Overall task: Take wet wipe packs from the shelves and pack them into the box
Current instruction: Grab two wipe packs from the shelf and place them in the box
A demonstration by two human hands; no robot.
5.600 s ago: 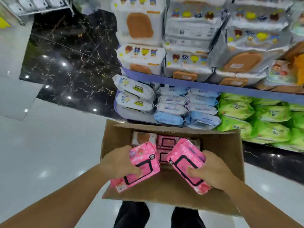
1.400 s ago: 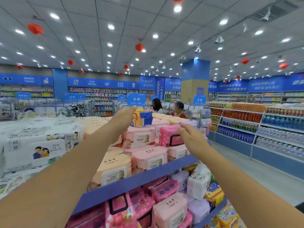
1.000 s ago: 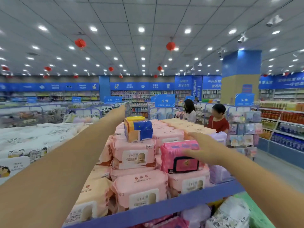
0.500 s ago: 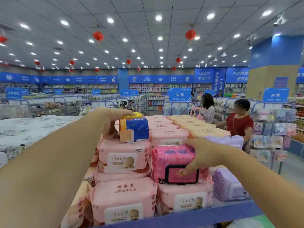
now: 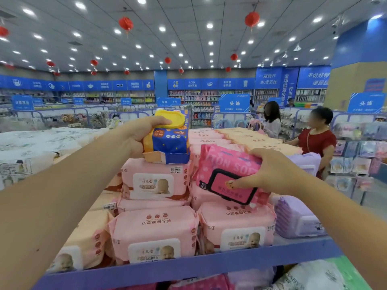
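Pink pack [image 5: 219,164] — tilted, long axis left-right.

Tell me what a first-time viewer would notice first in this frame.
Centre frame, the left hand grips a blue-and-yellow pack with a yellow lid, while the right hand holds a bright pink pack beside it. Below them, pale pink packs are stacked on the blue shelf; red lanterns hang overhead.

blue pack [image 5: 170,143] gripped, pink pack [image 5: 222,164] gripped
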